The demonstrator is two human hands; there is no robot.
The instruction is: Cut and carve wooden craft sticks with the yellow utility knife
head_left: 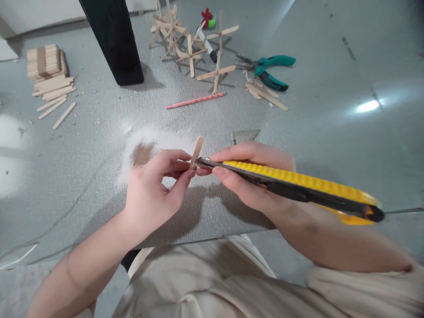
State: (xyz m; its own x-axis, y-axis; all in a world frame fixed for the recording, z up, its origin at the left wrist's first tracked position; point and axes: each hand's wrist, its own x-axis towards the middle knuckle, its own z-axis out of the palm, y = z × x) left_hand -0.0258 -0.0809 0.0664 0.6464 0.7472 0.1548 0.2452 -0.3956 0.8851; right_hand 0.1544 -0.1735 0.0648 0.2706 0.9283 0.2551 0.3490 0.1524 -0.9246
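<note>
Our left hand (149, 183) pinches a wooden stick (198, 147), our right hand (253, 192) a yellow cutter (298, 180), whose blade (205, 163) we should guide gently.

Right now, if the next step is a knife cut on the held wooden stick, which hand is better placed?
Probably the right hand: it grips the yellow knife, whose blade points at the wooden stick. The left hand seems better placed for steadying, as it pinches that stick.

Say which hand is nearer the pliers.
Right. The right hand is nearer, short of the pliers and slightly left of them; the left hand is farther off, short of them and well to the left.
</note>
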